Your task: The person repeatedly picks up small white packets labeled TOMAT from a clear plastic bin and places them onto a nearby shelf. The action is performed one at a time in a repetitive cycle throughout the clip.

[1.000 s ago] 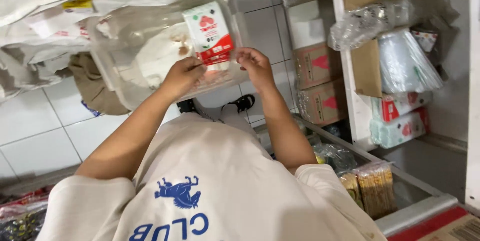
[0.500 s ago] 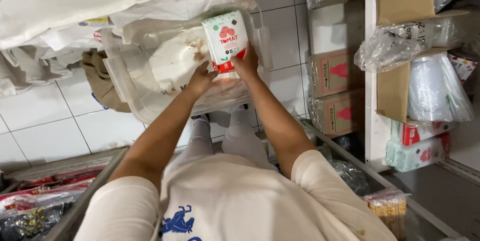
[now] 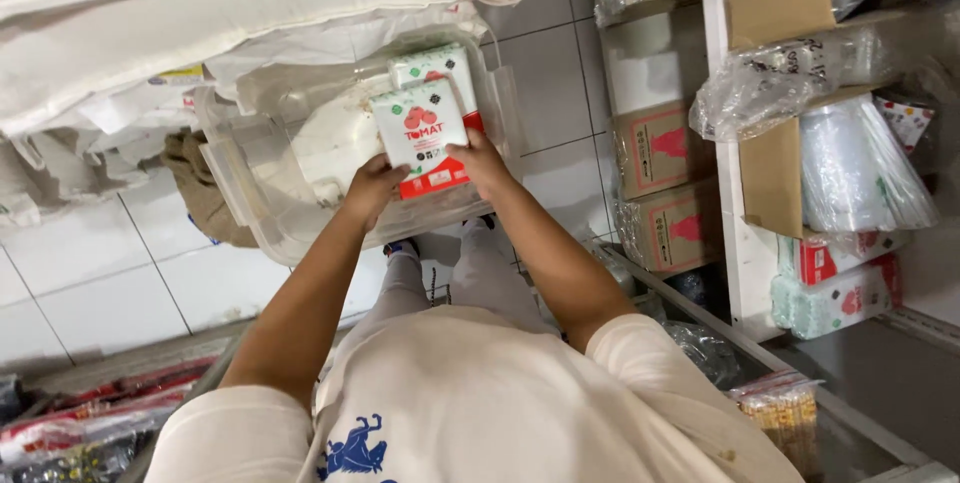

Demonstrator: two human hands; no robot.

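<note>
Packs (image 3: 425,133) of something soft, white and red with a green edge, are held up over a clear plastic bin (image 3: 240,183). A red picture of fruit is printed on the front. A second pack of the same kind is seen just behind the first one, and the two are pressed together.

The packs are held from below. The left hand (image 3: 372,186) is closed on the lower left corner, and the right hand (image 3: 482,158) is closed on the lower right edge. Both thumbs are laid on the front.

The packs look light, since they are lifted with bent fingers only. The wrapper looks smooth and shiny, so it may be slippery. The shape looks soft and a bit puffy, so it could be squashed if squeezed hard. A good hold is probably made at the two bottom corners, as is done now.

White stuff is seen inside the bin. Big white sacks (image 3: 230,13) are piled beside the bin. A white tiled floor (image 3: 120,283) is seen below. Brown boxes (image 3: 660,153) and shelves with wrapped goods (image 3: 850,173) are seen well apart on the right side.
</note>
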